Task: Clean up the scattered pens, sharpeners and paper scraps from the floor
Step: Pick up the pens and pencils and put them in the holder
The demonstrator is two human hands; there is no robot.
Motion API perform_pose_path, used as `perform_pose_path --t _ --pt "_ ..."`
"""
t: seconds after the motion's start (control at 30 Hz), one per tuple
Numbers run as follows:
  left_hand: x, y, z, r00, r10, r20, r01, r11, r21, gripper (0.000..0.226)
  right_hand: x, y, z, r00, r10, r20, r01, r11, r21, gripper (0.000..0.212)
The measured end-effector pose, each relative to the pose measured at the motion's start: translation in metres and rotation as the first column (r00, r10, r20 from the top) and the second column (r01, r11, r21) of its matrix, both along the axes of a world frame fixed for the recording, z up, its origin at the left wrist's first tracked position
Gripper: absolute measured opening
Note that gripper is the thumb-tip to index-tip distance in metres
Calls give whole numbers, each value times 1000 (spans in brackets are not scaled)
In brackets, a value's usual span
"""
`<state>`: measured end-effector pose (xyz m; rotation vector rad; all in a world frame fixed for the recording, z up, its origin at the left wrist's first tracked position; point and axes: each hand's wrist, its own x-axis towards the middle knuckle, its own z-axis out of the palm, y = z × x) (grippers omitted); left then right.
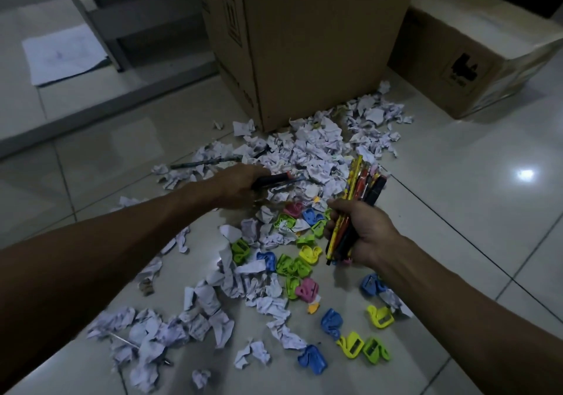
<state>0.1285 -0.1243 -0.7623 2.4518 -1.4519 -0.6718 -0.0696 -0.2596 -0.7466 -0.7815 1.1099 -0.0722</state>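
Pale floor tiles point(457, 181) hold most of the mess. My right hand point(362, 236) clutches a bundle of pens point(362, 190); my left hand point(240, 186) grips another pen point(274, 179). From twelve to six o'clock, paper scraps point(310, 154) and sharpeners point(304, 265) lie uncollected, so I judge I've barely started.

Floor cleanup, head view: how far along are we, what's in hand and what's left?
Early to midway, judging by the floor. Collected: a bundle of pens gripped in the right hand. In hand: the left hand holds a dark pen over the pile. Left: one pen on the floor by the scraps, the crumpled paper scraps and the coloured sharpeners, all untouched on the tiles.
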Motion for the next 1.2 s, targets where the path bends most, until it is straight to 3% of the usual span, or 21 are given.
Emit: perform_pose_path --t 0.23,0.57,0.7,0.83,0.93,1.0,1.1,1.13,1.2 --pt "-13 -14 -15 976 35 217 -54 995 82 17 -4 -4 0 1000 -8 -8 8 1000 -8 10" --pt "-22 -21 -16 979 -19 203 -17 984 175 28 -10 -9 -4 1000 -10 -7 10 1000 4 12" --pt "-21 -25 7 998 50 42 -52 998 38 16 -8 -7 -3 1000 6 -7 -6 1000 2 12" --pt "-10 -23 27 959 183 -217 -204 976 -81 4 -3 -1 0 1000 31 -2 -31 999 -6 16" --pt "1 -13 38 921 242 -305 -304 937 -174 19 5 6 2 999 49 5 -49 999 -1 17" --pt "10 -5 42 874 310 -374 -399 897 -189 21 12 10 4 998 67 6 -67 998 -14 17" --pt "31 9 40 695 466 -547 -610 785 -106 7 23 15 6 996 90 26 -90 996 -23 13" --pt "37 14 38 656 507 -559 -654 751 -87 10 26 17 6 994 102 33 -101 995 -18 12" --pt "54 22 32 665 587 -461 -693 715 -89 18 30 18 4 992 121 37 -121 993 -10 11"
